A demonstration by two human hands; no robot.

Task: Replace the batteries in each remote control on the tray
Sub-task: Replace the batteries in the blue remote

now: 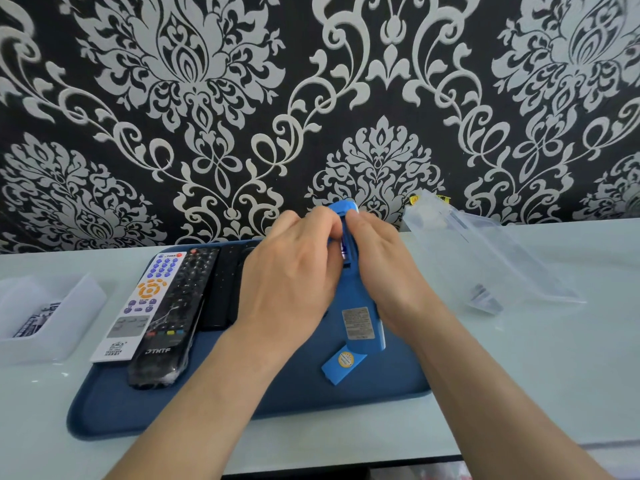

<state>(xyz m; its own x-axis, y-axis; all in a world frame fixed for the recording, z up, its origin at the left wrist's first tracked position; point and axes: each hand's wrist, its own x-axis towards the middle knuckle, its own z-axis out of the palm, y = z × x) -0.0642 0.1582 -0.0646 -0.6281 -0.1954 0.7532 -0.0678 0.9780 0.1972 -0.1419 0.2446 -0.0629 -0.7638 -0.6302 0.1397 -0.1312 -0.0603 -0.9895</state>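
Left grip and right grip both clasp the blue remote, back up, over the tray. A battery shows between them. The loose cover lies at the remote's 6 o'clock.

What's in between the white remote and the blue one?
In the head view, a plastic-wrapped black remote and a plain black remote lie on the tray between the white remote and the blue remote.

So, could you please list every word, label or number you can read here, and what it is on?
"JTKTF", middle letters unsure: black remote, lower end.
Too blurred to read:
print on white remote
grey label on blue remote
round sticker on battery cover
yellow tags on clear packaging
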